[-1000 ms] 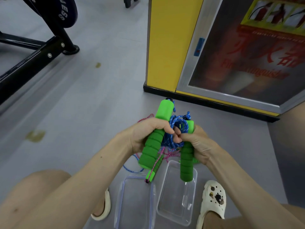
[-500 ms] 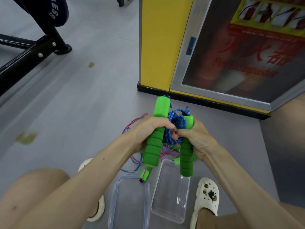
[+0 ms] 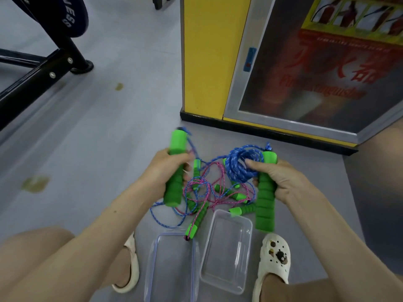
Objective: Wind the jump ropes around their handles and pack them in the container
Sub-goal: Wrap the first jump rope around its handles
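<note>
Nearest, betw. two pale clogs [image 3: 274, 258], a clear container [image 3: 226, 277] lies open on the grey floor [image 3: 98, 138] w/ its lid [image 3: 172, 269] just beside it on the left. Just past them a tangle of pink & blue jump ropes [image 3: 202, 188] w/ green handles sits on the floor. Above it the left hand [image 3: 168, 168] is curled round one big green foam handle [image 3: 174, 188] held upright, and the right hand [image 3: 279, 182] grips the other handle [image 3: 265, 212], thumb pressing a blue rope coil [image 3: 237, 166] against its top, the two well apart. Beyond stands a yellow cabinet [image 3: 202, 62], w/ a black metal frame [image 3: 32, 83] far left.
</note>
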A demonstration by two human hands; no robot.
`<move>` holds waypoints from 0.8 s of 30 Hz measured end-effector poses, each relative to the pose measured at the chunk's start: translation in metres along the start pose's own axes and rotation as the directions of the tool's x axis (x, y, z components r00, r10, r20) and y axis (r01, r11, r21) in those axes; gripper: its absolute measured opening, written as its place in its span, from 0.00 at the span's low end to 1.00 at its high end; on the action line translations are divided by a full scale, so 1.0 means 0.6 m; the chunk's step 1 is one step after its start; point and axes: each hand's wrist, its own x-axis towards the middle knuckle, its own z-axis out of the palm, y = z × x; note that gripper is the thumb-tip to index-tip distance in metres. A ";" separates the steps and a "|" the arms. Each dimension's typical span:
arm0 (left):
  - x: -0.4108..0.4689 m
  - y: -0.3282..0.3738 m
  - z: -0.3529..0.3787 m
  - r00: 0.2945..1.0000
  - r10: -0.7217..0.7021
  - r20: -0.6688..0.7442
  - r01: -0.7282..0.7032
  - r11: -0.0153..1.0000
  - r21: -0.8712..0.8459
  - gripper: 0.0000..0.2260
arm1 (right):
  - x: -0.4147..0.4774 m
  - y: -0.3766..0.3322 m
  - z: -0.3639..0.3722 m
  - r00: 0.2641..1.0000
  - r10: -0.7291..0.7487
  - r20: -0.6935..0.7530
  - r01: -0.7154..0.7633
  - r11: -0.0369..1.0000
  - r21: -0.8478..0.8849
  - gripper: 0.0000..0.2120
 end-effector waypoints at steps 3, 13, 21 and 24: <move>0.021 0.014 -0.037 0.977 -0.085 -0.197 0.054 0.986 -0.157 0.09 | 0.006 0.000 -0.004 0.994 0.046 -0.098 -0.042 0.998 0.040 0.12; 0.007 -0.006 -0.031 0.904 0.395 -0.164 -0.288 0.845 0.451 0.11 | -0.003 -0.002 0.006 0.588 -0.688 -0.425 0.705 0.694 -0.146 0.08; -0.008 -0.014 -0.019 0.651 0.712 -0.262 -0.578 0.689 0.437 0.14 | -0.011 0.008 0.012 0.080 -0.939 -0.334 0.889 0.218 -0.403 0.14; -0.001 -0.033 -0.016 0.695 0.709 -0.115 -0.489 0.584 0.648 0.17 | 0.007 0.013 0.012 0.357 -0.913 -0.195 0.771 0.407 -0.489 0.12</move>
